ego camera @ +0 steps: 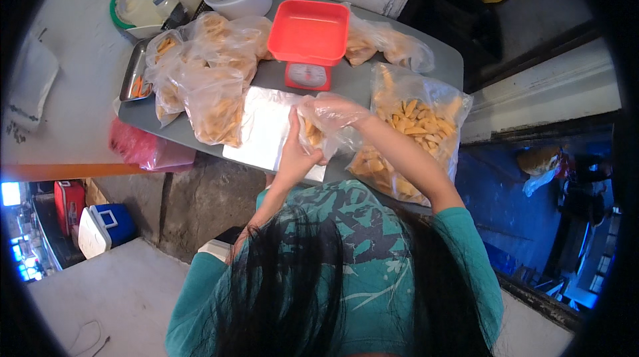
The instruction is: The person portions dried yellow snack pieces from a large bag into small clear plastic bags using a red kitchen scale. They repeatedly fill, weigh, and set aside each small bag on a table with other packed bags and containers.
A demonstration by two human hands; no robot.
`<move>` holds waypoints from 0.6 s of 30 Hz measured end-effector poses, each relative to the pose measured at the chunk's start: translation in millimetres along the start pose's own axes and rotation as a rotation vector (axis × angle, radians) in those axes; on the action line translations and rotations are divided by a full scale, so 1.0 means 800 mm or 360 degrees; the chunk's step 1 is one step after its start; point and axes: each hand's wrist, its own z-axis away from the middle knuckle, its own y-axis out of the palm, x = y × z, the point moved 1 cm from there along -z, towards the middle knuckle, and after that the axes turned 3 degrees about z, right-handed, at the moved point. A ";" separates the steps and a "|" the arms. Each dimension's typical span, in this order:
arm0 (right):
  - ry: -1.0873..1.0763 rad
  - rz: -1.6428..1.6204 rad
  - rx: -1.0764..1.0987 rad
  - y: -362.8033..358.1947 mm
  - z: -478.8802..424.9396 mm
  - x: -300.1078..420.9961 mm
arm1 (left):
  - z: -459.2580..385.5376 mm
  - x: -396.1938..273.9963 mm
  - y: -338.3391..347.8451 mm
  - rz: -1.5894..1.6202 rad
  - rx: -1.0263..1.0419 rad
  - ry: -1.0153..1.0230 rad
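My left hand (298, 154) holds a small clear plastic bag (313, 133) with yellow wedge-cut food pieces in it. Over the bag's upper end is my right hand (332, 109), in a loose clear plastic glove; its fingers are partly hidden, so their grip is unclear. Under my left hand lies a flat, shiny silvery-white stack of sheets or bags (259, 124). A large open clear bag of the same wedges (422, 124) rests by my right forearm. Beyond my hands stands a red dial kitchen scale (308, 76) with a red pan (309, 30).
Several filled plastic bags (214, 72) crowd the grey table (344, 80) at left; more bags (389, 47) lie behind the scale's right. A metal tray (132, 70) holds orange-handled scissors (141, 88). A white tub (244, 5) and a green-rimmed basket (120, 5) stand at the back.
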 end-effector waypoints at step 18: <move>0.0611 0.2622 -0.1485 -0.081 0.236 0.001 | 0.000 -0.028 -0.015 -0.0067 0.0066 -0.0147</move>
